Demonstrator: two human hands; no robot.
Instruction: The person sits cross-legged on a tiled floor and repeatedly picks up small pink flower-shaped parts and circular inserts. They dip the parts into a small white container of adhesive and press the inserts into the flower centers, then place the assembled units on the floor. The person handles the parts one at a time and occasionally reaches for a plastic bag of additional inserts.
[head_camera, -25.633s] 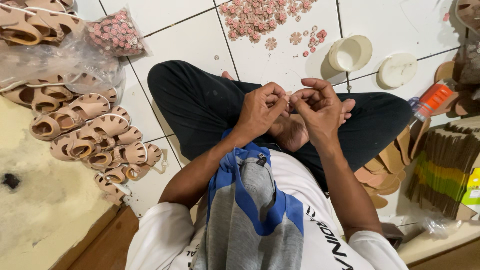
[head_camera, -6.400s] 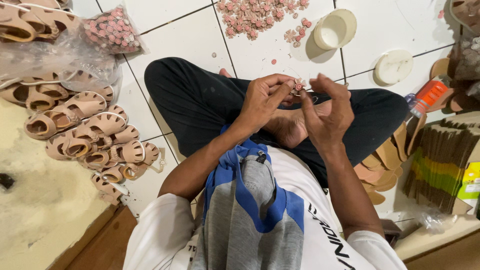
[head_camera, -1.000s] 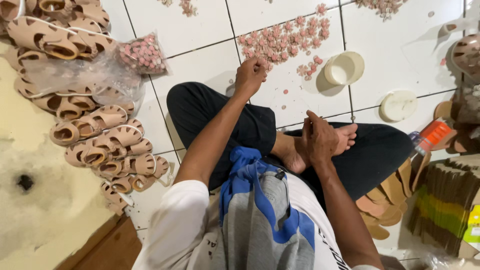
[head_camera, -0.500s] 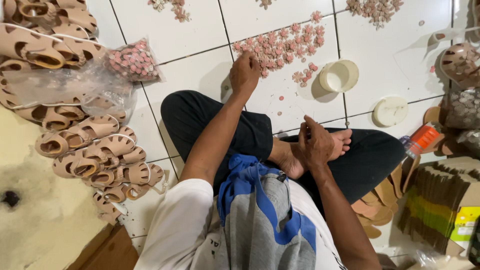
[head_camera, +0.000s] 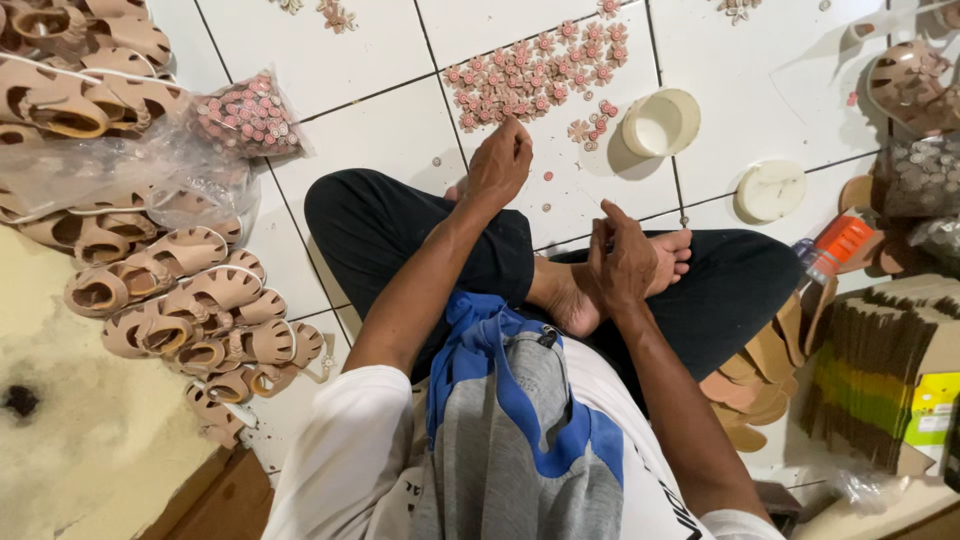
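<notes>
Flowers (head_camera: 535, 75), small and pink, are lying heaped on the tiled floor (head_camera: 370, 130), too many to count; the left hand (head_camera: 500, 160) is curling loosely, fingertips touching them. Two white bowls (head_camera: 660, 122) are sitting nearby, contents unclear. The right hand (head_camera: 622, 262) is pinching something too small to tell.

Beside the pink flower pieces (head_camera: 535, 75): left hand (head_camera: 500, 160) fingertips hidden, grasp unclear. Right hand (head_camera: 622, 262) contents too small. Sandal pile (head_camera: 120, 200) cropped at edge.

I note pink flower pieces (head_camera: 535, 70) on white floor tiles (head_camera: 370, 130); tan sandals (head_camera: 190, 300); black trousers (head_camera: 400, 230).
</notes>
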